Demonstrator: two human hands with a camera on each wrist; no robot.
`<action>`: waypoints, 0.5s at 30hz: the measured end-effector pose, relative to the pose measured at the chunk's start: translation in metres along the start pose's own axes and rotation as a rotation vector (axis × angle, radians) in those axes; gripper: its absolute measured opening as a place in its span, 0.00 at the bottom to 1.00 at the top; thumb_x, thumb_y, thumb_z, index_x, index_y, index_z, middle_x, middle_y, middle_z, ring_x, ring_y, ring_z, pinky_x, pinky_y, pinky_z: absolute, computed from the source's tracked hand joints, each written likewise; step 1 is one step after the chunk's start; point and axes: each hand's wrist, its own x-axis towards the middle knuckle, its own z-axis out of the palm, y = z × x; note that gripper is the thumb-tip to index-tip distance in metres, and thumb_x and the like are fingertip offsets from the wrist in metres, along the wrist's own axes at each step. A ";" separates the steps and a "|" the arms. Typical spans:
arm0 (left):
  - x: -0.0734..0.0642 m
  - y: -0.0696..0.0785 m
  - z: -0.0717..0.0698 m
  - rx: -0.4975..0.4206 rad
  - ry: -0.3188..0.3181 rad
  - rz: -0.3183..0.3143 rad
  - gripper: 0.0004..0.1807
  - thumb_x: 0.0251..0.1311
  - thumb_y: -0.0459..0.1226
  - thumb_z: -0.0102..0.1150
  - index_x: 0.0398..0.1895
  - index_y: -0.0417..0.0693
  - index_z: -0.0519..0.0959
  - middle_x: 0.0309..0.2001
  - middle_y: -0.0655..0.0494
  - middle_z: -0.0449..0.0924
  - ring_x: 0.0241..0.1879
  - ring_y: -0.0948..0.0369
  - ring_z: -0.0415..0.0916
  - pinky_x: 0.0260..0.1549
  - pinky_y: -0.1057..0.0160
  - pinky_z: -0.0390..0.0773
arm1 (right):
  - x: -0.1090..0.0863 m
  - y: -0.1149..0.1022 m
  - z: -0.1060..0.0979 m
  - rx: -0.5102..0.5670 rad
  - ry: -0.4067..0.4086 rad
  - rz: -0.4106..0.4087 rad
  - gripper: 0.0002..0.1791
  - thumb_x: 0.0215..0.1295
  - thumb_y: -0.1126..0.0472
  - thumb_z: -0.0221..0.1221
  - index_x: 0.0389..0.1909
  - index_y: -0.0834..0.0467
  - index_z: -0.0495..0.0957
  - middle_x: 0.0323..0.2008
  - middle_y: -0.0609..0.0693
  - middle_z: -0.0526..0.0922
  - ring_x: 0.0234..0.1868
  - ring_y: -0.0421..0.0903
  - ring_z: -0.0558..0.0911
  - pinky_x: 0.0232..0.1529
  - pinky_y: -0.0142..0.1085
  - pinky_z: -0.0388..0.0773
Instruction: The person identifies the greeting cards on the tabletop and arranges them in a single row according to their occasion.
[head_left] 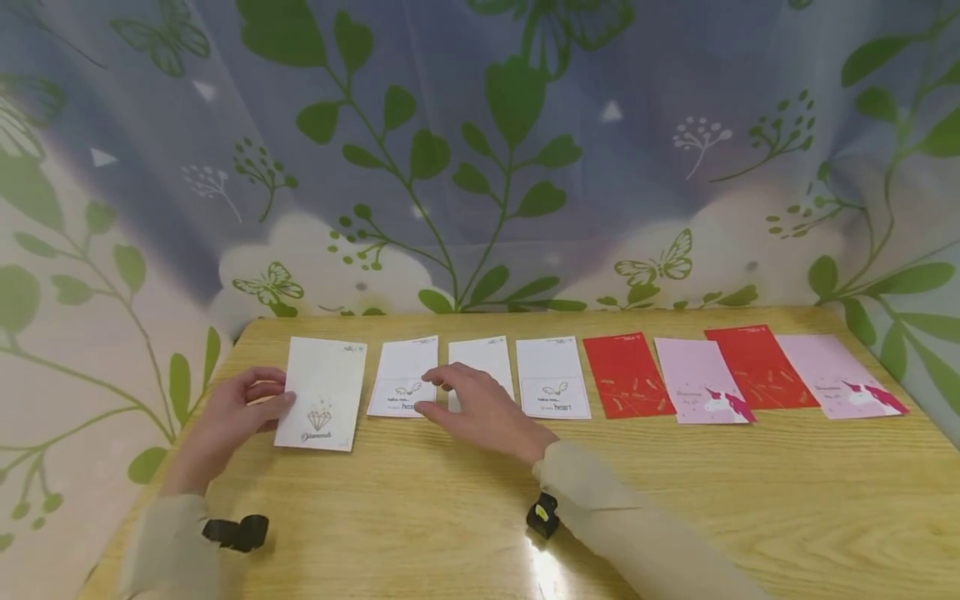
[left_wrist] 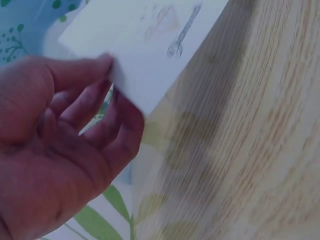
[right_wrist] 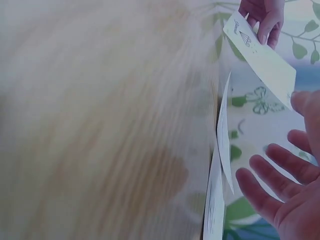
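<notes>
At the left of the row, my left hand (head_left: 228,421) pinches the left edge of a white greeting card (head_left: 322,379) printed with a diamond. The left wrist view shows the card (left_wrist: 132,45) between thumb and fingers, raised off the table. My right hand (head_left: 483,412) is above the row, fingers spread and empty in the right wrist view. Under and beside it lie a white card with a winged heart print (head_left: 403,358), a plainer white card (head_left: 480,354) partly hidden by the hand, and another winged heart card (head_left: 553,362).
Further right lie a red card (head_left: 626,367), a pink unicorn card (head_left: 697,371), a second red card (head_left: 757,358) and a second pink unicorn card (head_left: 828,367), with some overlapping. Behind the wooden table (head_left: 420,517) hangs a leaf-patterned curtain (head_left: 480,167).
</notes>
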 end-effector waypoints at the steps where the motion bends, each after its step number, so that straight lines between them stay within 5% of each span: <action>1: -0.003 0.000 -0.001 -0.020 -0.033 0.011 0.25 0.71 0.40 0.61 0.63 0.35 0.67 0.53 0.51 0.77 0.43 0.73 0.79 0.44 0.66 0.86 | 0.001 -0.002 0.002 0.036 0.002 -0.002 0.25 0.74 0.46 0.59 0.64 0.57 0.76 0.61 0.53 0.82 0.59 0.51 0.83 0.60 0.46 0.80; 8: -0.021 0.004 -0.001 -0.093 -0.199 0.016 0.19 0.68 0.37 0.64 0.55 0.38 0.69 0.45 0.60 0.80 0.43 0.65 0.83 0.43 0.58 0.87 | 0.010 -0.018 0.018 0.244 0.024 0.037 0.23 0.73 0.50 0.61 0.65 0.53 0.75 0.52 0.53 0.85 0.51 0.46 0.86 0.50 0.38 0.84; 15: -0.027 0.005 0.003 -0.117 -0.313 0.008 0.13 0.67 0.35 0.64 0.49 0.43 0.72 0.46 0.54 0.81 0.44 0.61 0.83 0.43 0.55 0.88 | 0.014 -0.031 0.030 0.401 0.023 0.091 0.19 0.71 0.55 0.64 0.60 0.52 0.78 0.47 0.51 0.86 0.43 0.44 0.87 0.36 0.30 0.84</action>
